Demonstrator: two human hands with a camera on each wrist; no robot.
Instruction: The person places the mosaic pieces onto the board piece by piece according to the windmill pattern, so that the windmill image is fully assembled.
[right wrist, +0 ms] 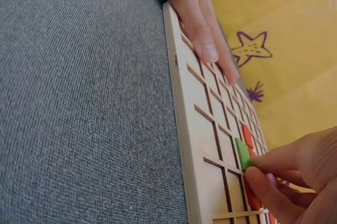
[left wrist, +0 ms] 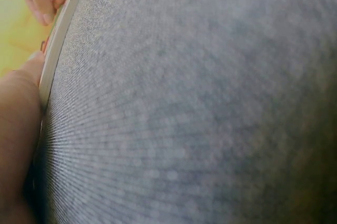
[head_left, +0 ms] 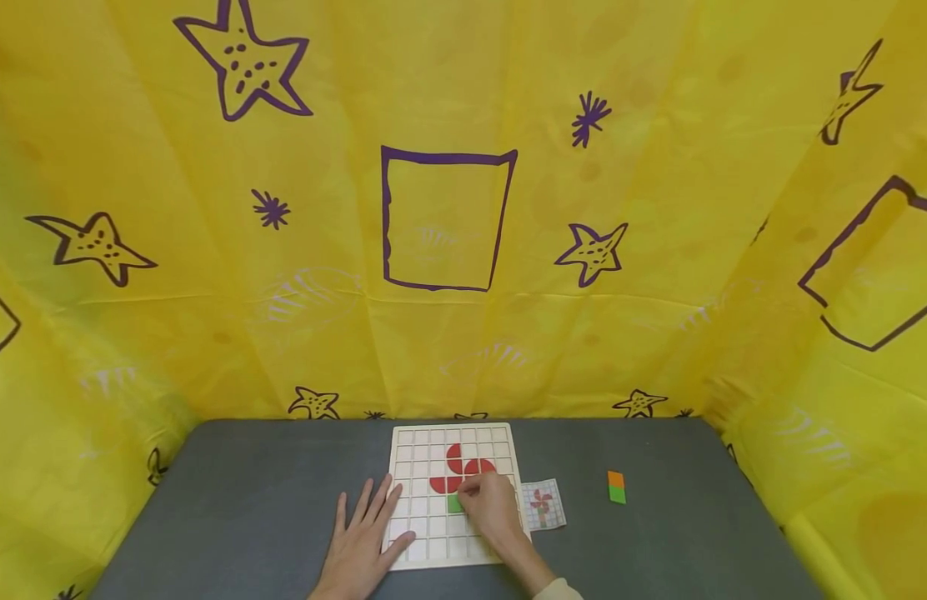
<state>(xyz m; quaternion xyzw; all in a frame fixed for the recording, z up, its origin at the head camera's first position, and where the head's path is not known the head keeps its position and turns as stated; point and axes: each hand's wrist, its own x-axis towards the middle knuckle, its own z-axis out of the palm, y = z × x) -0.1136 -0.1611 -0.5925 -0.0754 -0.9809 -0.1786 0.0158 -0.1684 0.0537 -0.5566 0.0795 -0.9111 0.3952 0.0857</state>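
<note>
A wooden grid board (head_left: 418,546) lies on the table, with several red quarter-round tiles (head_left: 453,452) in a pinwheel shape near its middle. Just below them is a square green tile (head_left: 454,504); in the right wrist view the green tile (right wrist: 242,154) is at the thumb and index fingertips. My right hand (head_left: 493,508) pinches it at its edge and hides part of the board. My left hand (head_left: 362,542) rests on the board's left edge, fingers spread, thumb over the grid. Only part of that hand (left wrist: 18,113) shows in the left wrist view, beside the board's edge.
Right of the board lies a small pattern card (head_left: 544,504) picturing a red pinwheel on a grid. Farther right on the grey table (head_left: 246,500) are an orange tile (head_left: 616,479) and a green tile (head_left: 617,495), side by side. Yellow printed cloth (head_left: 448,350) surrounds the table's back and sides.
</note>
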